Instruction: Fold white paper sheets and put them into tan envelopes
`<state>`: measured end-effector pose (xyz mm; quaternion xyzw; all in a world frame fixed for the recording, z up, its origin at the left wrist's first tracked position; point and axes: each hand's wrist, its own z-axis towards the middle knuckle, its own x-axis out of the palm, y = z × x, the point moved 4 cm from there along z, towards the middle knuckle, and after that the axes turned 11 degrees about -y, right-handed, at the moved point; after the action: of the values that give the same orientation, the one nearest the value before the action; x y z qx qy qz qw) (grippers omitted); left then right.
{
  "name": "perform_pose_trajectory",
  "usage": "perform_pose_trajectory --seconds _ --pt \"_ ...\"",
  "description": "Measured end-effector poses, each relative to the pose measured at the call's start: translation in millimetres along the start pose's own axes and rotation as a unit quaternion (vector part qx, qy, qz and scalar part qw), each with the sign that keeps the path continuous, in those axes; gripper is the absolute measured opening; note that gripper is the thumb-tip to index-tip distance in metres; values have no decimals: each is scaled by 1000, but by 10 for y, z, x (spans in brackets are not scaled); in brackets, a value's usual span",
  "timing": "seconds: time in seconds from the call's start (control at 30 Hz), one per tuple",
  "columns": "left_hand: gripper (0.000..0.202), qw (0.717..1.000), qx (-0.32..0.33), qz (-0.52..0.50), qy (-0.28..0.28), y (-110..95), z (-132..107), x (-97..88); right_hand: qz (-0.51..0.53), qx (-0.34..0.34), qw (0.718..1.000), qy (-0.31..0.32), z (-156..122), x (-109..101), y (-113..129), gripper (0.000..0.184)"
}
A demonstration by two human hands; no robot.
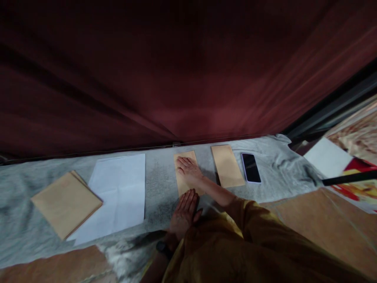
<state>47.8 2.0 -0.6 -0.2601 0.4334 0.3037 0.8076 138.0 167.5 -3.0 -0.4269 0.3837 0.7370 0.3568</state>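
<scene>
A brown paper envelope (196, 157) lies flat on the grey cloth in front of me. My right hand (188, 169) rests palm down across its upper part, fingers stretched out to the left. Close to its bottom edge, my left hand (184, 210) is laid flat with the fingers pointing away from me, the fingertips touching the paper. Neither hand grips anything. To the right lies a second brown envelope (228, 165), apart from the first. The hands and right forearm hide part of the first envelope.
White paper sheets (120, 188) lie to the left, partly under a stack of brown envelopes (67, 204). A phone (251, 168) lies right of the second envelope. The grey cloth (159, 177) covers a tiled floor (318, 220). A dark red curtain (188, 78) hangs behind.
</scene>
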Motion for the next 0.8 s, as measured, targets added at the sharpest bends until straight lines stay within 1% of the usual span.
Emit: perform_pose_trajectory --seconds 0.1,0.2,0.3,0.4,0.57,0.8 --pt "58 1000 -3 2 1 -5 -16 5 -5 11 1000 -3 97 17 -88 49" --pt "61 1000 -14 -1 2 -6 -33 21 -8 42 999 -15 135 21 -189 50" --pt "59 1000 -16 0 0 -12 -43 37 -13 83 996 -20 107 1 -283 53" --pt "57 1000 -16 4 -2 -13 -40 39 -15 95 995 -18 16 -42 -326 54" --pt "54 1000 -18 6 2 -17 -20 26 -19 60 998 -21 -287 -127 -266 51" --pt "49 999 -34 -4 -10 -28 -3 1 -8 -8 1000 -15 -908 -307 -27 49"
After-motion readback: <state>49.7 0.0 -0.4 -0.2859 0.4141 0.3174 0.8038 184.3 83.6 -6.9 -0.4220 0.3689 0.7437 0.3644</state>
